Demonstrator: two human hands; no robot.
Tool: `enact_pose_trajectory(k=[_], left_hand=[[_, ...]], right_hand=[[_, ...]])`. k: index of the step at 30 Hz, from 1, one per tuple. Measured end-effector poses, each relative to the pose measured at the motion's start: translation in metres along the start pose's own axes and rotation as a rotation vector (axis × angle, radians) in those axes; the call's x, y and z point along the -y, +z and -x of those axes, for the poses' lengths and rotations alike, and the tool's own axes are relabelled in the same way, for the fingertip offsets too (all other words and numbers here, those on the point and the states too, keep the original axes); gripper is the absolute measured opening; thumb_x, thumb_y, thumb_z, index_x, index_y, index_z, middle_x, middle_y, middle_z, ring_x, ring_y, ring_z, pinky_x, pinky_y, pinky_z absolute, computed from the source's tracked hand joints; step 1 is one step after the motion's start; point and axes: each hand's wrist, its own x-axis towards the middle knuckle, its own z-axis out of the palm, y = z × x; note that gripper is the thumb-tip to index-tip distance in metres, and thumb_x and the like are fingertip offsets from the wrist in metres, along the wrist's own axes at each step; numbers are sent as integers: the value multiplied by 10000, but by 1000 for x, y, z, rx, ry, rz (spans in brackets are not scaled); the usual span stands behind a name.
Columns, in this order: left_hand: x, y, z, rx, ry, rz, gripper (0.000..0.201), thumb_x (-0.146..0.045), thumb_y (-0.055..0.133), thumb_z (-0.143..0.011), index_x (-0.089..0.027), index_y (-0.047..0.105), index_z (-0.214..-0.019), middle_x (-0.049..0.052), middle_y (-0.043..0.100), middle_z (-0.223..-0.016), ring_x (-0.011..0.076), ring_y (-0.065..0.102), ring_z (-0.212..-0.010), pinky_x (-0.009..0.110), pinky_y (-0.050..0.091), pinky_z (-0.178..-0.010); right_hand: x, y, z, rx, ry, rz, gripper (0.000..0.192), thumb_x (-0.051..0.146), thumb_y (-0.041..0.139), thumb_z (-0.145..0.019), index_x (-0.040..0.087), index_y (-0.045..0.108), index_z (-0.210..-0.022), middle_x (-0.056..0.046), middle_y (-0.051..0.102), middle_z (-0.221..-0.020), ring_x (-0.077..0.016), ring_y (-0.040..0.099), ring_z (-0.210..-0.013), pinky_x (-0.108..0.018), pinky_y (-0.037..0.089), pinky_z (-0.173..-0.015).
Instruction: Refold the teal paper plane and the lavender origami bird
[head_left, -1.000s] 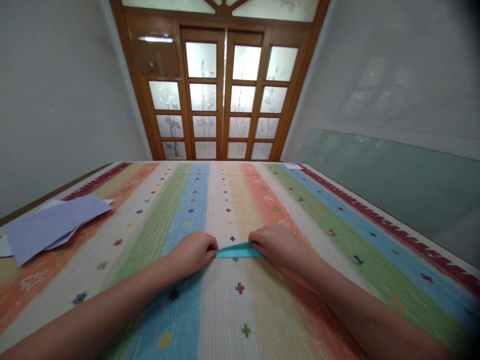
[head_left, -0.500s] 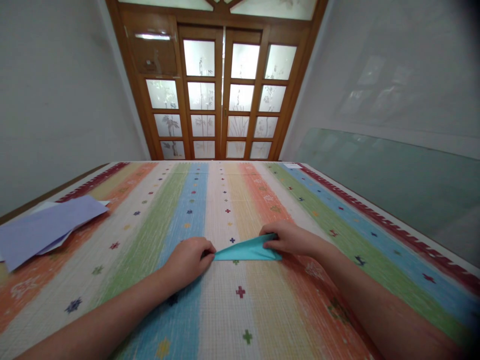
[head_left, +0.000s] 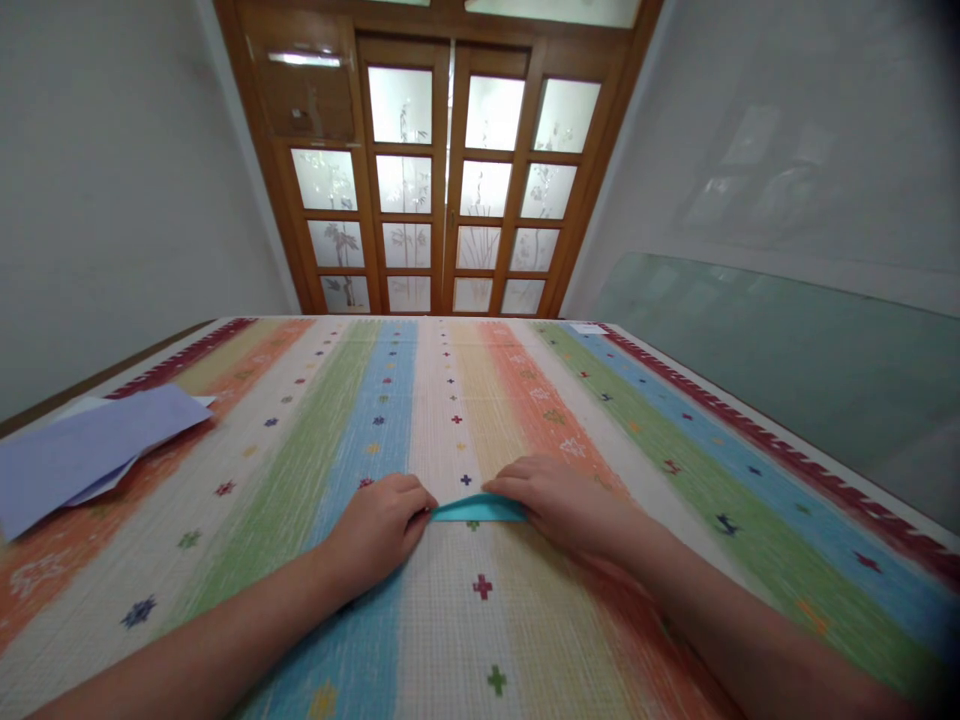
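Note:
A narrow piece of folded turquoise paper (head_left: 480,508) lies on the striped tablecloth between my hands. My left hand (head_left: 386,520) pinches its pointed left tip between thumb and fingers. Over the right part of the paper rests my right hand (head_left: 544,497), its fingers close together on the upper edge and the thumb near the lower edge. That hand hides the paper's right end.
Several lavender and white paper sheets (head_left: 97,440) lie in a loose stack on the left of the table. The striped tablecloth (head_left: 450,620) covers the table. A small white slip (head_left: 589,328) sits at the far edge, before wooden glazed doors (head_left: 450,180).
My right hand has slid left along the turquoise paper and come down flatter over it, so less paper shows. The left hand keeps its pinch on the tip.

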Motion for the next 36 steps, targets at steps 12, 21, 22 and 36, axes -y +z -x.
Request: enact_pose_trajectory(k=[12,21,22,36], left_hand=[[2,-5,1,53,159,-224,202,-239,527,-949,-232,728,-961,46,661,-842,191,594,-824,300,451,-719],[6,-8,-3,71,272,-146,222,-234,494,-976,-206,712,-1004,39,705,-928,174,606,-865,295,466,-757],[7,-8,-3,69,286,-149,223,-232,491,-978,-202,710,-1010,40,706,-936,174,606,-866,297,468,-760],[-7,-9,1,99,463,-316,219,-173,457,-975,-134,672,-971,80,669,-835,207,583,-808,322,485,-689]], right_hand=[[23,28,-5,-11,-138,30,388,184,488,-973,263,560,-1346,-69,636,-1297,-218,586,-1177,-406,458,-991],[23,43,-10,-143,-114,20,257,217,522,-969,237,692,-1160,-55,719,-1134,-201,653,-1034,-383,489,-917],[23,44,-12,-148,-109,-3,250,217,525,-968,233,696,-1149,-53,724,-1115,-197,655,-1016,-379,487,-913],[20,49,-17,-189,-79,-143,262,220,523,-967,251,697,-1162,-78,701,-1000,-193,600,-940,-356,468,-841]])
